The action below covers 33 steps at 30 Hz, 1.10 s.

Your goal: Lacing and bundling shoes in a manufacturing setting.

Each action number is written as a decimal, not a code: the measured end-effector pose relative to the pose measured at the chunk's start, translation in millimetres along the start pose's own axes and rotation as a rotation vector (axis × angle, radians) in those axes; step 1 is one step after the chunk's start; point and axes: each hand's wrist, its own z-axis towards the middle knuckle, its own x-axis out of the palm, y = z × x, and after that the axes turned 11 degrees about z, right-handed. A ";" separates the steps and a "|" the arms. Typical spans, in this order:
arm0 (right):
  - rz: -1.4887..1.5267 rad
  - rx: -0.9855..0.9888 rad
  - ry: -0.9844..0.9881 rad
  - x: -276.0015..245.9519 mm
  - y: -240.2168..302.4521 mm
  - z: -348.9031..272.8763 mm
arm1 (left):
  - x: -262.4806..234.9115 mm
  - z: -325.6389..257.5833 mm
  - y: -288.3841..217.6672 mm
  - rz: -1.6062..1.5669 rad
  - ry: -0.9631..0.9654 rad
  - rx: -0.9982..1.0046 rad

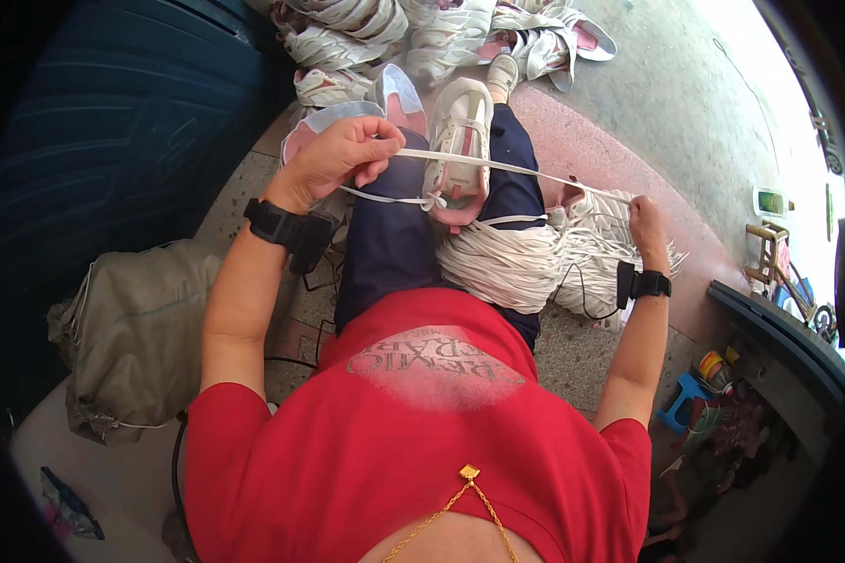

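A white shoelace (512, 166) stretches across in front of me, pulled nearly straight between my two hands. My left hand (355, 155) pinches it between thumb and fingertips above my left knee. Out to the right, my closed right hand (647, 227) grips the lace's other stretch. Below the taut part sits a white and pink shoe upper (464, 141), between my legs with its toe pointing away. A loop of lace is gathered at the heel end of the upper. A thick bundle of white shoelaces (502, 261) lies across my right thigh.
Heaped white shoe uppers (347, 33) lie on the floor ahead, some with pink linings. More laces and uppers (596, 220) sit by my right leg. A grey-green sack (145, 328) stands left, near a dark blue door (150, 141). A blue stool (685, 399) is at right.
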 end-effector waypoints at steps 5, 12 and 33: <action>0.753 -0.382 -0.008 -4.8 205.7 12.9 | 49.4 39.9 5.8 0.170 -0.044 -0.150; 1.246 0.068 0.623 43.5 320.7 -9.8 | 76.9 66.4 8.1 -0.062 0.034 -0.101; 0.381 -0.437 0.101 104.8 268.3 55.1 | 57.0 131.1 38.2 1.059 -0.556 0.118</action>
